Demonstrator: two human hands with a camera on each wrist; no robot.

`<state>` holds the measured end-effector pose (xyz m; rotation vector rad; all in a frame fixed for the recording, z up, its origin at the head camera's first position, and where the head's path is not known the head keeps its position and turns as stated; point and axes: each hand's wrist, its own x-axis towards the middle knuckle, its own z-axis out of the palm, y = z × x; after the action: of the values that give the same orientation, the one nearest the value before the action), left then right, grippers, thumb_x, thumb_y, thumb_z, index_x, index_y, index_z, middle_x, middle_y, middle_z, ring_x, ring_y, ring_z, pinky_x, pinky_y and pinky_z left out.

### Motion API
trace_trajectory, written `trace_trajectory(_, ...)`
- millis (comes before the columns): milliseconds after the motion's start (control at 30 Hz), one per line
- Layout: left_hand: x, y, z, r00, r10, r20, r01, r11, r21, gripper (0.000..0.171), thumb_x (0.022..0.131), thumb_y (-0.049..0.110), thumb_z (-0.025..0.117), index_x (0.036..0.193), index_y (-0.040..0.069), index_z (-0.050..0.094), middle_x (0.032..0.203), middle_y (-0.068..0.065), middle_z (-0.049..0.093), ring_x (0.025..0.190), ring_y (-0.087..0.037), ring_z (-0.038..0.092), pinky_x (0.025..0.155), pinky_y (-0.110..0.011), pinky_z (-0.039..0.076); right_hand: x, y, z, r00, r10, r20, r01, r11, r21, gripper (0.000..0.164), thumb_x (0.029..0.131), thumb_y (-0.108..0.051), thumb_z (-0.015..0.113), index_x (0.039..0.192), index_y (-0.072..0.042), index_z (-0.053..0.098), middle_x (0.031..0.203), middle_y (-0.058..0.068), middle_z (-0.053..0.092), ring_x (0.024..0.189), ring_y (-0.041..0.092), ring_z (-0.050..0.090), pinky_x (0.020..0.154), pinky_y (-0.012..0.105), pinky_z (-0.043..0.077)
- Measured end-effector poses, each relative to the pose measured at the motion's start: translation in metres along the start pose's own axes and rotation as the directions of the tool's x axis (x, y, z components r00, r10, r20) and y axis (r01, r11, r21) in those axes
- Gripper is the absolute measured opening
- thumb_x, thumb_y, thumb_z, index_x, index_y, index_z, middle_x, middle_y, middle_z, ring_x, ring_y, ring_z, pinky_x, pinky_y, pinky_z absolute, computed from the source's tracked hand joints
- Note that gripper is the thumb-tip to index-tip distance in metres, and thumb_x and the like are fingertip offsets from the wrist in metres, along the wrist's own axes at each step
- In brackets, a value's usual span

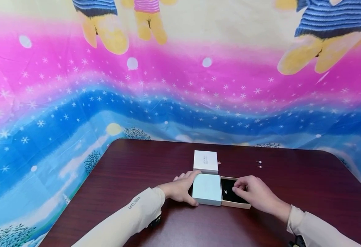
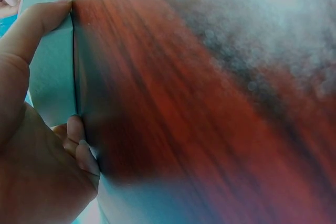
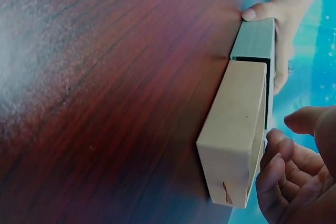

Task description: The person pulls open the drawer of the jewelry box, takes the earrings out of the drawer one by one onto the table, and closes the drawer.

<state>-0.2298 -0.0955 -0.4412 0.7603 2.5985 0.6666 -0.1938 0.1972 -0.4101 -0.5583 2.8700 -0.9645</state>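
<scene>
My left hand (image 1: 180,188) grips the left end of a mint-green box sleeve (image 1: 207,188), thumb along its front side and fingers around the back. From the sleeve's right end a cream drawer (image 3: 231,108) with a black insert (image 1: 230,183) extends out. A small star-shaped stud earring (image 1: 225,192) sits on the insert. Over the drawer's right part is my right hand (image 1: 256,193), its fingers bent and the fingertips close over the insert. In the right wrist view a narrow gap shows between thumb and fingers; I cannot tell whether they pinch something small.
Just behind the mint sleeve stands a white box (image 1: 206,161) with dark lettering and a small tab on its right side. Two pearl earrings (image 1: 259,162) lie on the dark red wooden table (image 1: 149,161) at the back right. A patterned cloth (image 1: 180,85) hangs beyond the far edge.
</scene>
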Motion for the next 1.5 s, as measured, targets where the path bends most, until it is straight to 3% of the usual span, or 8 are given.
trace_trajectory(333,0.001,-0.002,0.000,1.000,0.002,-0.002,-0.002,1.000,0.002,0.109,0.074,0.040,0.088,0.158,0.027,0.019,0.156,0.000,0.037,0.127,-0.019,0.039,0.103,-0.038,0.030,0.003,-0.002,0.007,1.000,-0.030,0.009,0.030,0.999,-0.039,0.005,0.092,-0.017,0.070,0.090,-0.016,0.075,0.067,-0.011,0.060,0.054,0.001,0.045,0.058,0.022,0.041)
trace_trajectory(767,-0.001,-0.001,0.002,1.000,-0.005,0.013,0.006,1.000,-0.029,0.110,0.076,0.039,0.087,0.159,0.026,0.017,0.159,-0.001,0.034,0.140,-0.023,0.035,0.113,-0.045,0.028,0.003,-0.005,0.017,0.998,-0.064,-0.015,0.063,0.996,-0.066,0.007,0.088,-0.017,0.076,0.083,-0.019,0.071,0.065,-0.014,0.057,0.056,-0.002,0.045,0.058,0.022,0.040)
trace_trajectory(1500,0.000,-0.001,0.000,1.000,0.003,0.003,-0.003,1.000,-0.010,0.109,0.075,0.039,0.087,0.158,0.026,0.018,0.157,0.000,0.036,0.134,-0.021,0.038,0.108,-0.041,0.029,0.009,-0.010,0.023,1.000,0.010,-0.017,-0.013,0.985,-0.169,0.005,0.085,-0.016,0.078,0.089,-0.018,0.075,0.063,-0.014,0.055,0.055,0.001,0.044,0.053,0.024,0.039)
